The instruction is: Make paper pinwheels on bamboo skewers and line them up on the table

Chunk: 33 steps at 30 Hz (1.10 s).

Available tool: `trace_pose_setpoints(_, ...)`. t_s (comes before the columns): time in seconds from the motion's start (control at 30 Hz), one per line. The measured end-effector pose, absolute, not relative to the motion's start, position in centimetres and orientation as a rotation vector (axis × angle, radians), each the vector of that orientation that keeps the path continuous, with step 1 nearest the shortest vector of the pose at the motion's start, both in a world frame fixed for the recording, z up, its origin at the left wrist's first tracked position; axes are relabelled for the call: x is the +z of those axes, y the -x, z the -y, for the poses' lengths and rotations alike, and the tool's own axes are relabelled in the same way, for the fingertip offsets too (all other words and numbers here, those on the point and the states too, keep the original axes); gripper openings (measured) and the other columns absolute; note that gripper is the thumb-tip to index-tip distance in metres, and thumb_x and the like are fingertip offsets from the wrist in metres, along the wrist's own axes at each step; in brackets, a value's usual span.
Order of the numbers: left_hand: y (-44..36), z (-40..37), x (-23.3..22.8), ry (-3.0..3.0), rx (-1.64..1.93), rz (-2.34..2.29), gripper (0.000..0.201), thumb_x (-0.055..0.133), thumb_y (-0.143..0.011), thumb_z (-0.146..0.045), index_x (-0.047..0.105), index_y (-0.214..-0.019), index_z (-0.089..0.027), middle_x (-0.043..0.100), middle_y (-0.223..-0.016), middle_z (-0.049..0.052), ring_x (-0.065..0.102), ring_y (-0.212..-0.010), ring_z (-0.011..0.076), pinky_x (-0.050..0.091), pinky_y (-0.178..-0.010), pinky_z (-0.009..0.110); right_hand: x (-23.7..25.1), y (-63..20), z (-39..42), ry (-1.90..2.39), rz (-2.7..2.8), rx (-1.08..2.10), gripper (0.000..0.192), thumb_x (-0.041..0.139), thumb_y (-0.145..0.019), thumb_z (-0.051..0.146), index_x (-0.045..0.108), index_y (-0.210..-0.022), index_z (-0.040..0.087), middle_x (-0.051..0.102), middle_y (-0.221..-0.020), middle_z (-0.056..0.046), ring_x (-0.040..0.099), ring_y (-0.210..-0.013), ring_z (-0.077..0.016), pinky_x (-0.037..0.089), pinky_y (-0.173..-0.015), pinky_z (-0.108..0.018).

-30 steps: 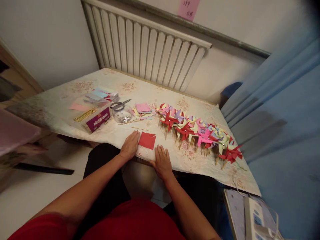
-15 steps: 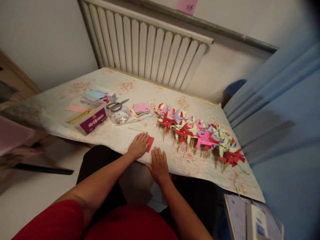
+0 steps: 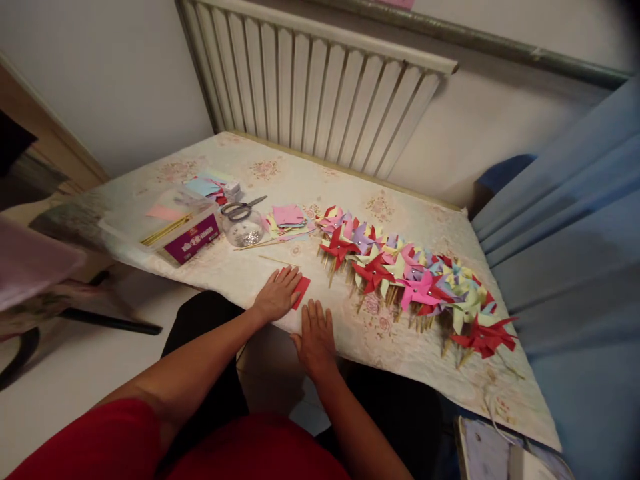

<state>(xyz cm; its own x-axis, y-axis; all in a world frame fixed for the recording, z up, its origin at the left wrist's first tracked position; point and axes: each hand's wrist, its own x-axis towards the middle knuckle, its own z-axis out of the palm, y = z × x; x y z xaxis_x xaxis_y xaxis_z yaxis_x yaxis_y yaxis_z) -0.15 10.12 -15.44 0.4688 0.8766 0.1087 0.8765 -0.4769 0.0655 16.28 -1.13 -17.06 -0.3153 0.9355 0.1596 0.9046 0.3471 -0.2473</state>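
Observation:
A red paper square [image 3: 302,291] lies near the table's front edge, mostly covered by my left hand [image 3: 278,295], which rests flat on it. My right hand [image 3: 315,328] lies flat on the tablecloth just right of the paper, fingers together and holding nothing. A thin wooden stick [image 3: 278,259] lies just beyond my left hand. A long row of paper pinwheels [image 3: 410,277] in red, pink, yellow and purple stretches from the middle of the table to the right.
Scissors [image 3: 242,208] rest on a clear bowl of small beads [image 3: 243,230]. A purple box with sticks [image 3: 186,235] and stacks of coloured paper squares [image 3: 287,217] sit at the left. A white radiator [image 3: 320,87] stands behind the table, blue fabric [image 3: 575,220] at the right.
My left hand slid right onto the red paper square and now covers most of it. My right hand barely moved. The view shifted slightly.

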Motion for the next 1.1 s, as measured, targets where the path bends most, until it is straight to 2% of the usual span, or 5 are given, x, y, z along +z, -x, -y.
trace_pose_setpoints(0.33,0.21,-10.06,-15.68,-2.675,0.201,-1.619,0.056,0.034,-0.101,-0.041,0.043,-0.151,-0.017,0.034,-0.162,0.01,0.027,-0.15,0.0287,0.021,-0.121,0.049,-17.31,-16.07,1.11,1.65,2.316,0.158,0.07,0.056,-0.095,0.043,0.039,-0.151,0.006,0.028,-0.161,-0.022,0.023,-0.151,-0.0355,0.011,-0.122,-0.058)
trace_pose_setpoints(0.57,0.22,-9.89,-15.36,-2.683,0.219,-1.603,0.056,0.034,-0.101,-0.04,0.043,-0.15,-0.016,0.036,-0.161,0.012,0.028,-0.15,0.0292,0.022,-0.12,0.051,-17.29,-16.21,1.26,1.634,2.314,0.13,0.07,0.056,-0.095,0.045,0.04,-0.151,0.006,0.028,-0.162,-0.022,0.021,-0.152,-0.0353,0.012,-0.122,-0.057)
trace_pose_setpoints(0.77,0.2,-9.88,-15.39,-2.675,0.258,-1.604,0.055,0.035,-0.1,-0.04,0.044,-0.15,-0.019,0.037,-0.16,0.012,0.029,-0.15,0.0286,0.023,-0.12,0.051,-17.23,-16.3,1.43,1.608,2.315,0.071,0.067,0.054,-0.096,0.042,0.04,-0.151,0.006,0.029,-0.161,-0.021,0.021,-0.152,-0.035,0.014,-0.122,-0.057)
trace_pose_setpoints(0.93,0.23,-9.91,-15.6,-2.675,0.285,-1.593,0.055,0.034,-0.1,-0.039,0.044,-0.149,-0.018,0.037,-0.16,0.012,0.028,-0.15,0.0287,0.024,-0.12,0.051,-17.24,-16.25,1.42,1.612,2.324,0.026,0.064,0.054,-0.095,0.035,0.039,-0.151,0.006,0.03,-0.161,-0.021,0.022,-0.152,-0.0346,0.015,-0.122,-0.058)
trace_pose_setpoints(1.1,0.24,-9.84,-15.59,-2.677,0.324,-1.586,0.054,0.036,-0.1,-0.038,0.045,-0.149,-0.018,0.038,-0.159,0.013,0.028,-0.15,0.0289,0.025,-0.119,0.052,-17.34,-16.12,1.31,1.641,2.335,0.017,0.066,0.057,-0.094,0.036,0.04,-0.15,0.006,0.032,-0.16,-0.021,0.024,-0.151,-0.035,0.016,-0.122,-0.058)
